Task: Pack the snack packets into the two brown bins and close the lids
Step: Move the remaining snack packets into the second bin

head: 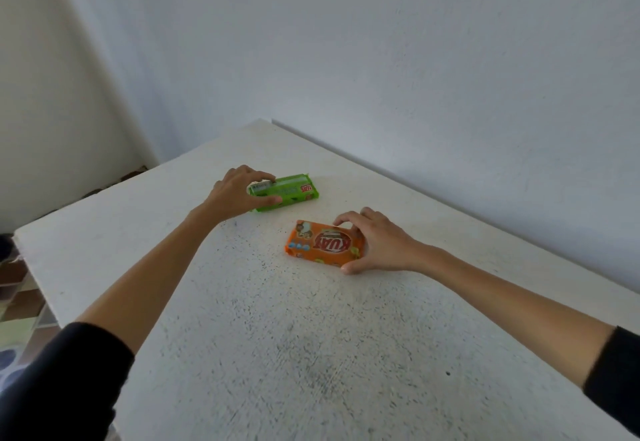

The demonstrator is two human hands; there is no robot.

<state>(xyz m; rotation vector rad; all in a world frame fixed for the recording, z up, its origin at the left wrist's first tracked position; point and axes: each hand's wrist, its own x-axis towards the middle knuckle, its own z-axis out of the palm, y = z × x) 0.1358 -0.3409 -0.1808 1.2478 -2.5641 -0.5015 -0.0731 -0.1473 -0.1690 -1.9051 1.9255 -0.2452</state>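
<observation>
Two snack packets lie flat on the white speckled table (277, 354), near each other but apart. The green packet (294, 194), farther and to the left, has a small red logo at its right end. Its long axis runs left to right, and the left hand (235, 194) curls round its left end. The orange packet (322, 243) lies likewise, its red oval logo upside down to the camera; the right hand (377, 243) pinches its right end

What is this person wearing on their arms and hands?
Both arms have dark long sleeves pushed up: the left sleeve and the right sleeve look black or navy. The left hand and right hand are bare: no gloves, watch or rings show.
</observation>
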